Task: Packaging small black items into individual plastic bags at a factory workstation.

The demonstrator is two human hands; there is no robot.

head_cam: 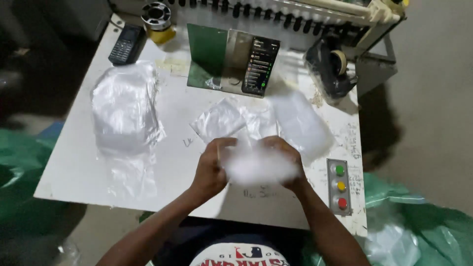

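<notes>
Both my hands are raised over the white table (74,167) and grip a white, blurred item (258,166), probably a thin clear bag or a piece of cloth. My left hand (211,170) pinches its left edge and my right hand (286,160) holds its right side. Just beyond the hands lie loose clear plastic bags (224,119) and another clear bag (303,125) to the right.
A tall pile of clear bags (125,106) sits at the left. Near the far edge are a lit smartphone (260,65) leaning on a green board (207,54), a black keypad phone (126,44), a tape roll (156,17) and a tape dispenser (331,64). A button panel (339,186) is at the right; green sacks (433,226) lie on the floor.
</notes>
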